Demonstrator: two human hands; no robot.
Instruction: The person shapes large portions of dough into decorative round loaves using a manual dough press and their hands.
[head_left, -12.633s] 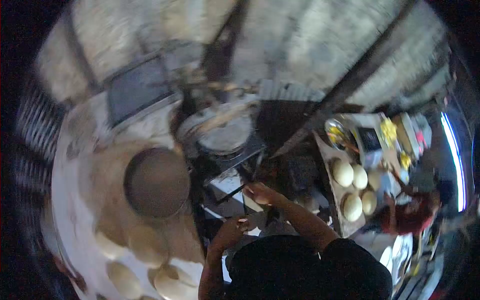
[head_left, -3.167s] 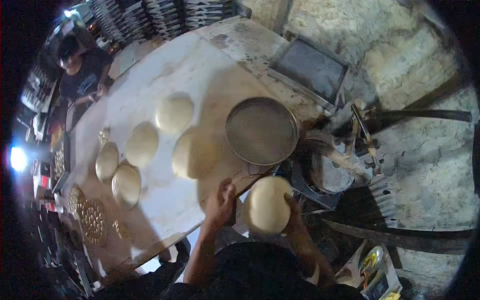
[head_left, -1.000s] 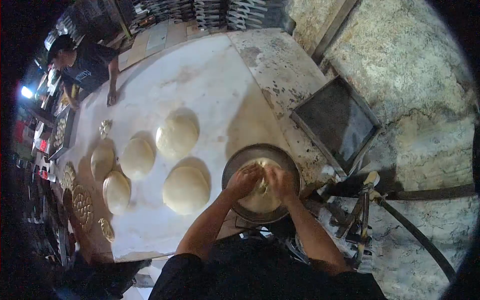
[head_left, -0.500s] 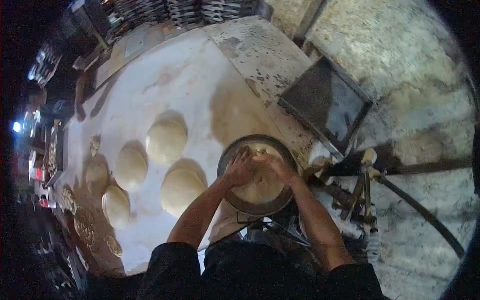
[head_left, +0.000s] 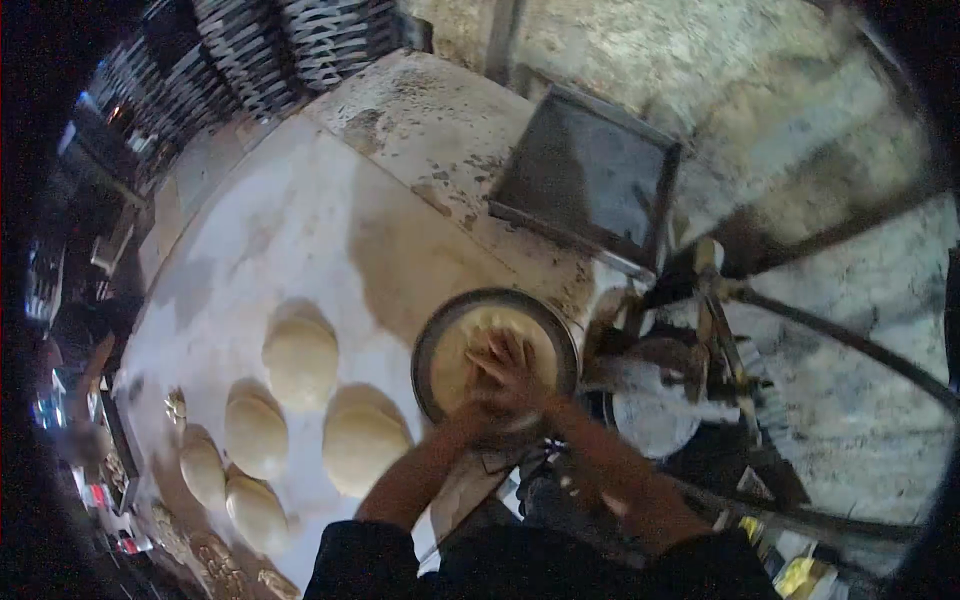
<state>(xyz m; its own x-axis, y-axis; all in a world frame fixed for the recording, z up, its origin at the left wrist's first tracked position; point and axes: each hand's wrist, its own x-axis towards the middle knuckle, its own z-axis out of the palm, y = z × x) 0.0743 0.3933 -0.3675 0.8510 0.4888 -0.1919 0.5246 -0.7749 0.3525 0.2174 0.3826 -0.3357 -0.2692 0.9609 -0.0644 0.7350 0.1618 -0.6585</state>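
Note:
A round dark pan [head_left: 428, 368] with pale dough [head_left: 450, 345] spread inside it lies below the middle of the view. My right hand [head_left: 510, 365] presses on the dough with its fingers spread towards the far side of the pan. Close beside it, at the near left part of the pan, is my left hand [head_left: 480, 405], blurred and partly covered by the right one, so its fingers cannot be made out. Left of the pan, rounds of dough rest on the white table, the nearest one [head_left: 365, 445] apart from my left forearm.
An empty square metal tray [head_left: 600, 180] lies behind the pan. A valve with a hose [head_left: 840, 335] stands at the right by the stained wall. Woven baskets [head_left: 330, 40] line the back left. A co-worker's arm [head_left: 98, 365] shows at the far left.
My hands have come closer together and overlap on the dough, the left one lower in the pan. The camera view has turned and shifted, and another dough round shows clearly at the lower left.

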